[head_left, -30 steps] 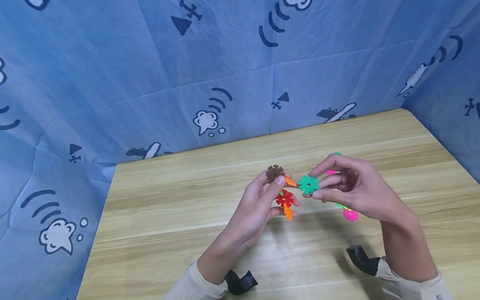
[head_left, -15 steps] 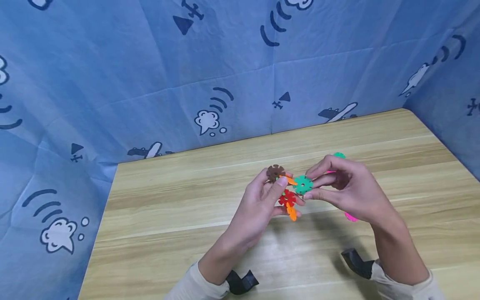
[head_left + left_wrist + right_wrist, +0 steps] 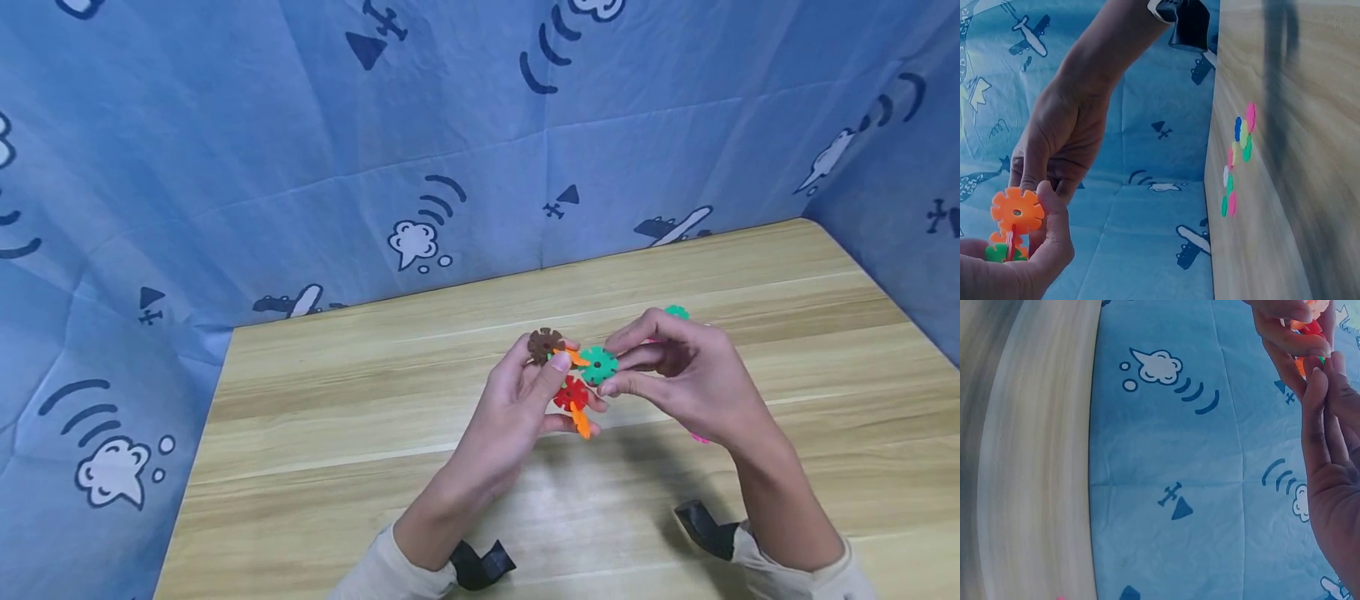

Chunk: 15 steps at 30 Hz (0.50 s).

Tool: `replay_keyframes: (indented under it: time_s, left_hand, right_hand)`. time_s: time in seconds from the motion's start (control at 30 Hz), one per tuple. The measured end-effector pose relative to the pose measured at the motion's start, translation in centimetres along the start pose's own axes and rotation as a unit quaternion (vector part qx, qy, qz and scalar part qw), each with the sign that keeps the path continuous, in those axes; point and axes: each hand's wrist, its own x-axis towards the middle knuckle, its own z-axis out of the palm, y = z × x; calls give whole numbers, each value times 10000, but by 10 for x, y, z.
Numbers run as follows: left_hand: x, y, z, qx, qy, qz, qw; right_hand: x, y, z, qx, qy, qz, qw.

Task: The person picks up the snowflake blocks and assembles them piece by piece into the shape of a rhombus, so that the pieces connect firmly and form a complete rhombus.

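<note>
My left hand (image 3: 504,417) grips a small assembly of notched plastic snowflake discs: a brown disc (image 3: 545,335), a red disc (image 3: 566,402) and orange discs (image 3: 1004,209). A bit of lighter green shows between them. Pinched by the thumb and fingers of my right hand (image 3: 697,379) is a green disc (image 3: 600,375), its left edge up against the orange disc (image 3: 573,358) near my left thumb. Whether their notches are interlocked I cannot tell. In the right wrist view the fingertips of both hands meet, covering most of the discs.
Several loose discs (image 3: 1248,119) in pink, blue, yellow, green and white lie on the wooden table (image 3: 337,450). In the head view my right hand mostly covers them; a green one (image 3: 677,312) peeks out. Blue printed cloth (image 3: 480,125) hangs behind the table.
My right hand has moved left with the green disc, closing the gap to the assembly. The left hand has stayed nearly in place, still gripping the joined discs.
</note>
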Motion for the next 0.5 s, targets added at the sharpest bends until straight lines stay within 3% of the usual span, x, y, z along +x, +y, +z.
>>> replay_keyframes:
  time_s: [0.17, 0.27, 0.33, 0.4, 0.5]
  left_hand:
    - [3, -1, 0, -310, 225, -95, 9992]
    - [4, 0, -2, -414, 401, -115, 9983]
    - [5, 1, -3, -419, 458, -128, 9980]
    - [5, 2, -4, -382, 432, -146, 9982]
    - [5, 2, -5, -367, 344, -186, 9986]
  right_hand:
    - [3, 1, -9, -188, -170, 18, 9997]
    - [4, 0, -20, -1060, -177, 324, 9937]
    - [3, 2, -30, -1875, -288, 639, 9798]
    - [0, 6, -41, -2731, -549, 1037, 9548]
    - [-5, 17, -58, -3368, -1110, 1741, 9187]
